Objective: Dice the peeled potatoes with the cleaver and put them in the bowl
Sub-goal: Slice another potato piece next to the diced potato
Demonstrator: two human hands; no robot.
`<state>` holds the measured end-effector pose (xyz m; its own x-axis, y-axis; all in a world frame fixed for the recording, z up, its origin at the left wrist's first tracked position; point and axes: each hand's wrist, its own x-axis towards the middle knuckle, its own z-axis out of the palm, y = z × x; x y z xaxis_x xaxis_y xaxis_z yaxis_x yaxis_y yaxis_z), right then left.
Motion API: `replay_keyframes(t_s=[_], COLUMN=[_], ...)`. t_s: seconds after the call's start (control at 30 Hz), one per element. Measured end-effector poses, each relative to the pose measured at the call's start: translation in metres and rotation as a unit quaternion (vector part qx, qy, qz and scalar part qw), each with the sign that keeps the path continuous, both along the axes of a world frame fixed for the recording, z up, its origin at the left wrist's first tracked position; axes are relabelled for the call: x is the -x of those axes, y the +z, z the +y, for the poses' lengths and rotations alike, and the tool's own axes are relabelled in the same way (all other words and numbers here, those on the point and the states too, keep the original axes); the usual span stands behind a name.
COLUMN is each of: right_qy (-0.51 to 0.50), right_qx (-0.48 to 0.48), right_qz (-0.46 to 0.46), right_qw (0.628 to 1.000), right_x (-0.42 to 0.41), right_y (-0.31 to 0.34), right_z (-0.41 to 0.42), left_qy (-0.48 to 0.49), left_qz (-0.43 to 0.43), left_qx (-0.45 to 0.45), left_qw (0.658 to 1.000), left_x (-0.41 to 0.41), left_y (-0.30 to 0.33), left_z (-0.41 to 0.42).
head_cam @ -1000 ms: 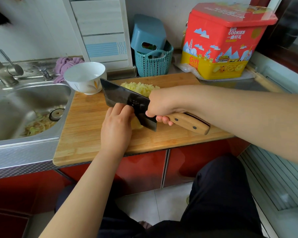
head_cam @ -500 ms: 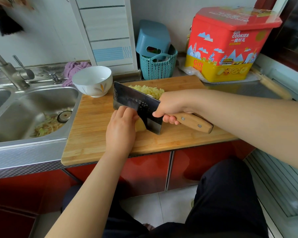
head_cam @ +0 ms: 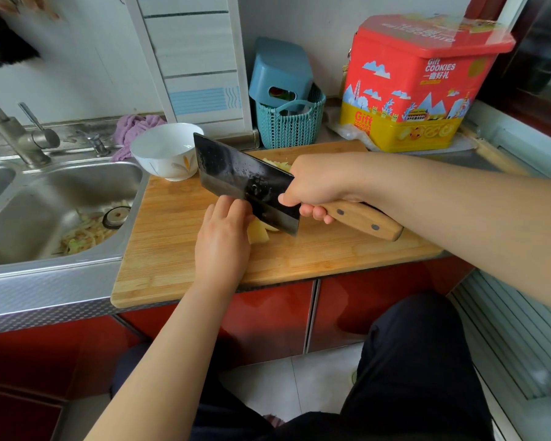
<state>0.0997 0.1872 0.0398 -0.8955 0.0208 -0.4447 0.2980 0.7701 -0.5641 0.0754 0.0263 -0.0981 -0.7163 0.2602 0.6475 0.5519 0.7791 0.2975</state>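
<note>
The right hand (head_cam: 315,186) is closed around the wooden handle of the cleaver (head_cam: 245,183), near the place where the handle meets the blade. The long axis of the cleaver goes diagonally: the handle end points toward the near right, and the square front end of the blade points toward the far left, toward the white bowl (head_cam: 166,154). The dark flat side of the blade faces the camera, and the cutting edge is the lower, near side, just above the potato piece (head_cam: 257,234).

The left hand (head_cam: 223,240) lies on the cutting board (head_cam: 172,249), with its fingers curled on the potato piece. The fingertips are just beside the blade, and the piece shows only at the right of the hand. Behind the blade, a pile of diced potato (head_cam: 275,163) lies on the far part of the board. The bowl stands at the far left corner of the board, next to the sink (head_cam: 45,202).
</note>
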Motion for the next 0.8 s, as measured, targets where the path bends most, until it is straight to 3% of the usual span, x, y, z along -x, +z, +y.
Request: replay_keyframes(t_s=[0.8], right_qy=[0.008], right_qx=[-0.033], right_qz=[-0.03], right_qw=[0.999], right_x=[0.006], right_y=[0.008], right_z=[-0.012], left_qy=[0.0], left_qz=[-0.009], left_qx=[0.01], left_qw=[1.0], left_x=[0.001], left_y=[-0.001], left_z=[-0.001])
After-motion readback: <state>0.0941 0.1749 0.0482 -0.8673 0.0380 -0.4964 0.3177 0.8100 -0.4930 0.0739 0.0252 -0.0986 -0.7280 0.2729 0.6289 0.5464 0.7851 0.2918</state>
